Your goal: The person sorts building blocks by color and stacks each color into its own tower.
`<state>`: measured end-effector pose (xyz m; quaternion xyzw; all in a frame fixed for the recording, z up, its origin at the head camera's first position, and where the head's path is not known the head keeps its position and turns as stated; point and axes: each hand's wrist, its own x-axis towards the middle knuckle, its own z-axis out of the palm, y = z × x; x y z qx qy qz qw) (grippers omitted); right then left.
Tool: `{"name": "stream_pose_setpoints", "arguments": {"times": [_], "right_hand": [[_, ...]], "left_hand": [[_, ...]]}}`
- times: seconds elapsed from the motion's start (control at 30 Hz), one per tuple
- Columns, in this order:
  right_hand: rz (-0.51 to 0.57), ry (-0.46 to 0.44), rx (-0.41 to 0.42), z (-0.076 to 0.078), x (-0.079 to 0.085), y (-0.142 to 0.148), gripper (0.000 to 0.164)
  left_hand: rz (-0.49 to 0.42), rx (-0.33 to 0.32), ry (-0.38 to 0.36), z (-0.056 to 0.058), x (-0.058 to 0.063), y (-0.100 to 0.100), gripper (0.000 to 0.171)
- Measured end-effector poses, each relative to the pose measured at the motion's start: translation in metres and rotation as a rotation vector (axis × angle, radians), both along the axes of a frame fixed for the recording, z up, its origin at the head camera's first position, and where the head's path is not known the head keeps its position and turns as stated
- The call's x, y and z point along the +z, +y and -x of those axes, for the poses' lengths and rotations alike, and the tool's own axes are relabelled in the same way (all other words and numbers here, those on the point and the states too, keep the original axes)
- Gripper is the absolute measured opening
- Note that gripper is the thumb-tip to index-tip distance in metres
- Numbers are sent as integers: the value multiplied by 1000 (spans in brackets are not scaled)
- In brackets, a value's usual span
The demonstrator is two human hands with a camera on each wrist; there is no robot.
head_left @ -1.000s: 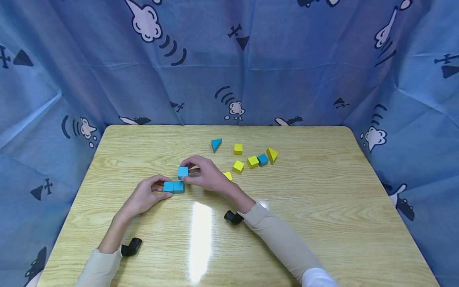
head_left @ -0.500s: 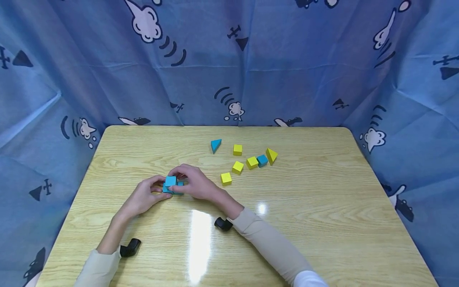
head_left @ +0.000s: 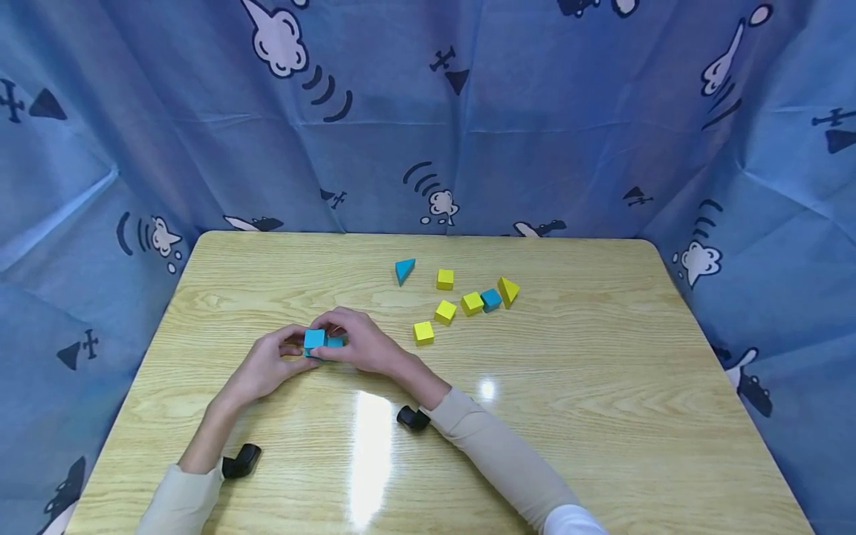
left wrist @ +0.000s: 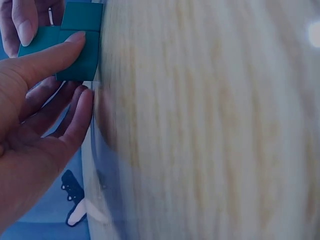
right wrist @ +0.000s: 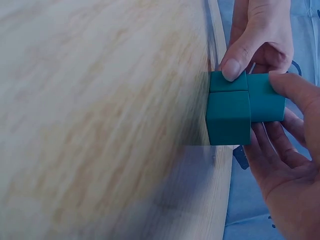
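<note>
Two blue cubes stand side by side on the wooden table. My left hand (head_left: 266, 365) grips the left lower cube (left wrist: 86, 60), its thumb across the near face and the other fingers behind. Above it my right hand (head_left: 361, 343) pinches a third blue cube (head_left: 314, 339) between thumb and fingers. That upper cube sits right over the left lower one, faces close together. The right lower cube (right wrist: 228, 117) juts out beside, partly covered by my right hand in the head view.
Farther back lie several yellow cubes (head_left: 423, 333), another blue cube (head_left: 491, 299), a yellow triangular block (head_left: 508, 291) and a blue triangular block (head_left: 404, 270). A blue patterned curtain (head_left: 374, 178) surrounds the wooden table (head_left: 568, 416) at the back and sides.
My right hand has moved left and toward me, bringing its blue cube from behind the pair to over the left lower cube. My left hand stays in place.
</note>
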<state>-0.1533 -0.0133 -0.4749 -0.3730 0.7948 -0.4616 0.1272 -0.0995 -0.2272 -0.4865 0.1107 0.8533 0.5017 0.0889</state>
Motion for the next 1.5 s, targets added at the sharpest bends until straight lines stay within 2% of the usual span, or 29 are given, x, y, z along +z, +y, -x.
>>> {"name": "stream_pose_setpoints", "arguments": {"times": [0.27, 0.5, 0.73, 0.97, 1.23, 1.5], "right_hand": [[5, 10, 8, -2, 1, -1, 35], [-1, -7, 5, -2, -2, -2, 36], [-6, 26, 16, -3, 0, 3, 42], [-7, 32, -9, -1, 9, 23, 47], [6, 42, -63, 2, 14, 50, 40], [26, 78, -116, 4, 18, 78, 35]], "left_hand": [[15, -15, 36, 1, -1, 0, 34], [31, -18, 37, 0, -1, -3, 36], [46, -19, 58, 0, -1, -2, 31], [50, -1, 64, 0, 0, -1, 33], [38, 21, 22, -2, 1, -2, 35], [46, 28, 15, -1, -1, -1, 36]]}}
